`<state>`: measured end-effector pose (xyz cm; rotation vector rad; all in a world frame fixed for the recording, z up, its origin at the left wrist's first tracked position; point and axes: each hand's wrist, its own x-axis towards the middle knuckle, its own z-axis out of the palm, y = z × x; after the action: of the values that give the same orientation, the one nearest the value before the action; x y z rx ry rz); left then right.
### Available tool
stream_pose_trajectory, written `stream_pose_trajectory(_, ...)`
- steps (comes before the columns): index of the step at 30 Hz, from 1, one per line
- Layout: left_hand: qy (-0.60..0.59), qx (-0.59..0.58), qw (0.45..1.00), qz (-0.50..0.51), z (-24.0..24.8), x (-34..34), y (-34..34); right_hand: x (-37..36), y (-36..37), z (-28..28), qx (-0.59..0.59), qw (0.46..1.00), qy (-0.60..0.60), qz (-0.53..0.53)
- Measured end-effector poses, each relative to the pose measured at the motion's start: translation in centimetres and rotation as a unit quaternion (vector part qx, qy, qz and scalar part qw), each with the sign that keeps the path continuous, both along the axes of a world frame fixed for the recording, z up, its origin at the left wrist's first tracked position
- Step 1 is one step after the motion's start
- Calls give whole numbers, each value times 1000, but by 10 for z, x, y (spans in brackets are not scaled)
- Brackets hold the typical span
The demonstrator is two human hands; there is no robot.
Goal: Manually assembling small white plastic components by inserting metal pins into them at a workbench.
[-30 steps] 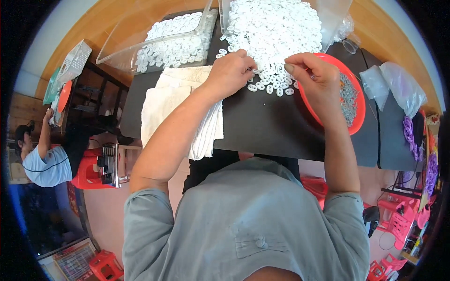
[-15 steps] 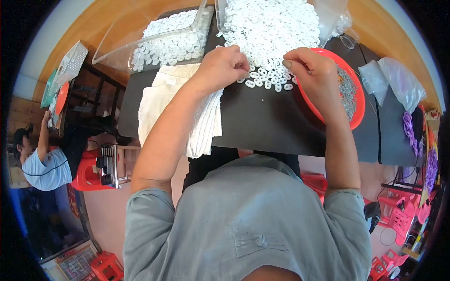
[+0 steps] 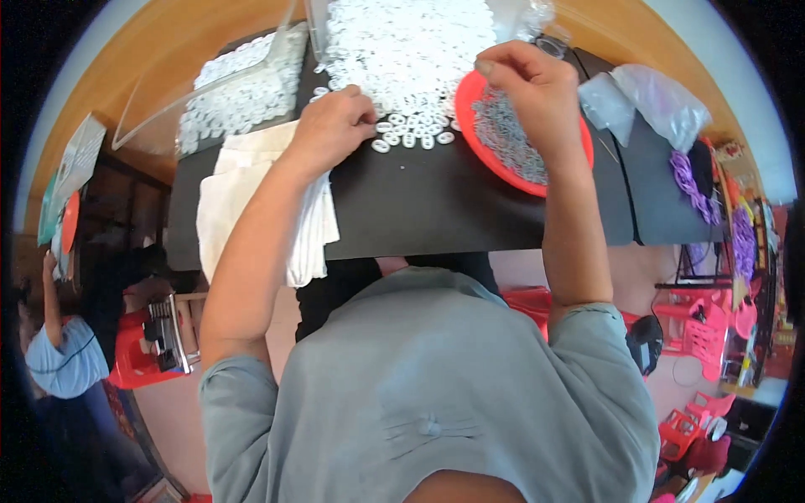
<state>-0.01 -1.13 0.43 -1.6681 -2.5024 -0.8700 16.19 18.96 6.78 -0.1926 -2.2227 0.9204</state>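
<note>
My left hand [image 3: 334, 127] is closed, its fingers curled at the left edge of a few loose oval white plastic pieces [image 3: 411, 130]. Whether a piece sits in those fingers is hidden. Behind them rises a large heap of the same white pieces [image 3: 411, 50], which seem to have holes. Over a red basin [image 3: 585, 138] my right hand [image 3: 532, 84] is held with thumb and forefinger pinched together; anything between them is too small to make out. Small grey metal-looking parts [image 3: 507, 138] fill the basin. Folded cream cloths [image 3: 239, 189] lie under my left forearm.
A clear bin [image 3: 243, 88] with more white pieces stands at the left back of the dark table [image 3: 419, 210]. Clear plastic bags [image 3: 662, 105] and purple cord [image 3: 692, 184] lie at the right. Another person [image 3: 67, 356] works at far left, near red stools.
The whole view has swung, so the table contents appear further left. My right hand has moved from the loose pieces to above the basin. My left hand stays by the white pieces.
</note>
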Motion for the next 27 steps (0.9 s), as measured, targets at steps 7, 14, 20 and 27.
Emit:
stream_pose_trajectory(7,-5,1,1000,1,-3,3,-2,64,24,-2,66,986,-114,-103)
stream_pose_trajectory(14,24,6,1000,-7,-2,5,1,82,32,-35,296,938,-173,-50)
stream_pose_trajectory(20,-8,9,1000,-4,-5,4,4,62,42,-57,391,905,-162,-42)
stream_pose_trajectory(27,-24,-10,1000,11,-1,8,3,51,45,-49,333,928,-168,3)
